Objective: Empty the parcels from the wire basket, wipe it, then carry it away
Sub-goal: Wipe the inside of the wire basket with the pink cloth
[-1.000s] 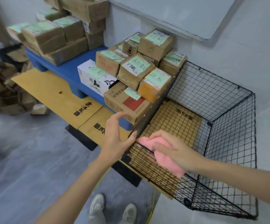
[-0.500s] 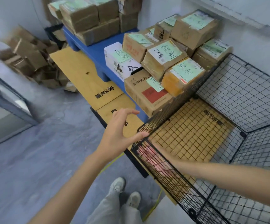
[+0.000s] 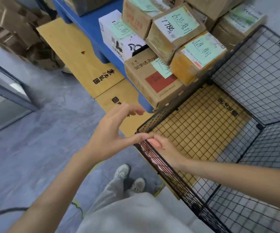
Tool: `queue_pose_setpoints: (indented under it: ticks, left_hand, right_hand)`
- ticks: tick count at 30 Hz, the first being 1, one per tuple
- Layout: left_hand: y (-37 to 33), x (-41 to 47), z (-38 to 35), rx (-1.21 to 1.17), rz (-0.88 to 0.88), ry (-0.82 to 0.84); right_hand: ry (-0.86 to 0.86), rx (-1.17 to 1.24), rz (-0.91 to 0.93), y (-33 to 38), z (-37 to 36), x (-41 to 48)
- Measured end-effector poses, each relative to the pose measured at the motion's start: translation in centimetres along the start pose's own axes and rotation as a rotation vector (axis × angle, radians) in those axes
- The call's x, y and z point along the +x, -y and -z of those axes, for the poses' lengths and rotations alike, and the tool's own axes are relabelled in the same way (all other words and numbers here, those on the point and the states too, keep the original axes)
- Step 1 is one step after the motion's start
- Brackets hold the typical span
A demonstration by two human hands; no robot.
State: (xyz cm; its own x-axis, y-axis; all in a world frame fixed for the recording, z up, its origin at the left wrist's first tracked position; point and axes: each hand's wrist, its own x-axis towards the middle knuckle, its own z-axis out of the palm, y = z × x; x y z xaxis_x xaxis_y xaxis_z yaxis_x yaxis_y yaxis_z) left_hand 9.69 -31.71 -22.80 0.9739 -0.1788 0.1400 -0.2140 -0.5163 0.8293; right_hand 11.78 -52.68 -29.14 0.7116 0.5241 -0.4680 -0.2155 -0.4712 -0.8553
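Wiping step: right hand (image 3: 167, 148) curled round pink cloth (image 3: 154, 142) inside wire basket (image 3: 261, 78); left hand (image 3: 112, 132) spread, thumb on rim; next: cloth along other walls

The pink cloth (image 3: 154, 143) is mostly hidden inside the right hand (image 3: 168, 151) gripping it, and what shows below the grip blurs behind the near wall of the wire basket (image 3: 177, 181). Far from the grip the basket runs off the right and bottom edges, and the parcels (image 3: 177, 31) beyond are cut by the top edge
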Motion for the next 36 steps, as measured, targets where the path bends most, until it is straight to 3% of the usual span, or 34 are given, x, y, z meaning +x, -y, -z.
queue_pose_setpoints:
  ticks: [5, 14, 18, 23, 31, 36]
  left_hand:
    - [-0.2, -0.1, -0.1, -0.019, -0.034, -0.013]
    - [0.1, 0.2, 0.0, -0.048, -0.042, -0.008]
    - [0.2, 0.1, -0.1, -0.070, -0.040, -0.011]
    - [0.2, 0.5, -0.2, -0.120, -0.069, 0.023]
    - [0.4, 0.6, -0.1, -0.123, -0.071, 0.041]
    - [0.4, 0.5, 0.0, -0.153, -0.063, 0.024]
  right_hand:
    - [-0.055, 0.035, 0.145, 2.4, 1.5, -1.7]
    - [0.059, -0.302, -0.154, -5.4, -1.8, 5.1]
    - [0.056, -0.263, -0.184, -8.4, -2.4, 6.4]
    - [0.044, -0.222, -0.169, -3.4, -0.7, 3.6]
    - [-0.004, -0.021, 0.097, 6.7, 3.1, -3.2]
    - [-0.004, 0.036, 0.206, 9.2, 3.9, -5.0]
